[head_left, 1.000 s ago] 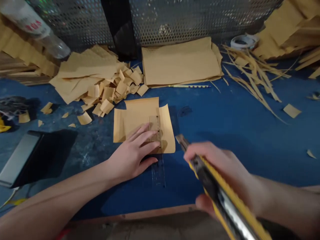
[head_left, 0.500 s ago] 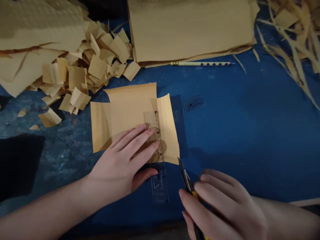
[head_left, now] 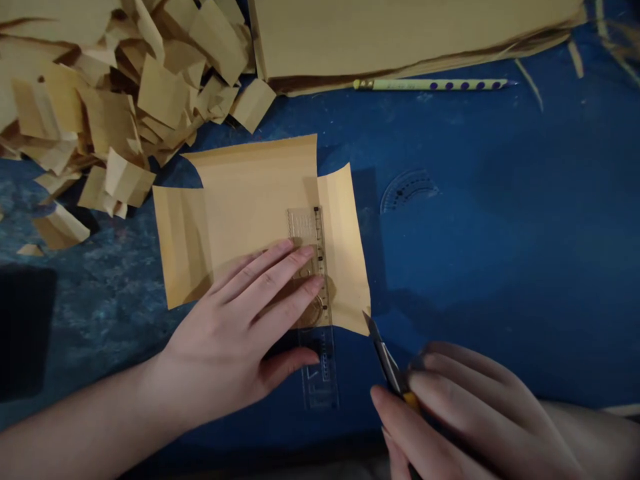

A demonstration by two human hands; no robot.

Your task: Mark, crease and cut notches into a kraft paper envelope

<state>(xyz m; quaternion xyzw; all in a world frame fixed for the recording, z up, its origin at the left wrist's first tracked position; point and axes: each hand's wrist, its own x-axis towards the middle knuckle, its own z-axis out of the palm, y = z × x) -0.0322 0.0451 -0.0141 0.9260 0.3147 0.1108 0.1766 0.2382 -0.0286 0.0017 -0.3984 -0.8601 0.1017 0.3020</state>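
A piece of brown paper [head_left: 250, 193] with cut-out corners and upturned side flaps lies in front of me. Across its right part runs a clear plastic ruler [head_left: 320, 373], its lower end reaching past the paper's near edge. My left hand [head_left: 240, 320] rests flat on the ruler and paper, fingers stretched and thumb apart. My right hand [head_left: 455, 413] is closed round a black and yellow utility knife [head_left: 387, 360]. The blade's tip is at the lower right corner of the paper's right flap; whether it touches is unclear.
Scraps of brown paper [head_left: 165, 90] are heaped at upper left. A larger brown sheet [head_left: 400, 33] lies at the back, with a spotted pencil [head_left: 430, 85] along its near edge. A clear protractor [head_left: 410, 190] sits right of the cut paper on the blue tabletop [head_left: 525, 233].
The camera view has come closer, so things look larger and the back of the table has shifted up. Both hands keep their hold, with the knife tip still near the flap's corner.
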